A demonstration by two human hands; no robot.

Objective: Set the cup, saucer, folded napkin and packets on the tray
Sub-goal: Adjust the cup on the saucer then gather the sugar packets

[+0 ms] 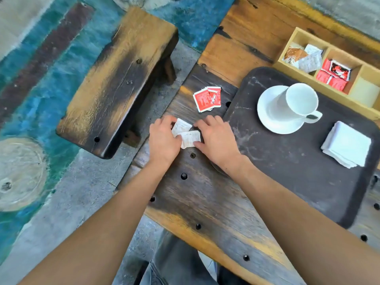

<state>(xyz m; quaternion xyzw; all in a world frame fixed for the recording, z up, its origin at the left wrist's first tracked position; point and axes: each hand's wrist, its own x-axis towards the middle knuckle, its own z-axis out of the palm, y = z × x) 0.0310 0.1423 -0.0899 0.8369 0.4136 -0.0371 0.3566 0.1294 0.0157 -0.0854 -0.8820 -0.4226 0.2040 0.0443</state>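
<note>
Dark scuffed rectangular tray (287,182) on wooden table (216,212); white saucer (267,118), white cup (298,99), folded white napkin (347,144) aboard. Red packets (207,99), white packets (186,133) off-tray. Left hand (163,140), right hand (218,138) pinching white packets. Next, likely: lift, carry rightward onto tray.

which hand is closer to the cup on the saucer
Right. The right hand lies at the tray's left edge, level with the cup. The left hand is farther left, beyond the white packets both hands touch.
</note>
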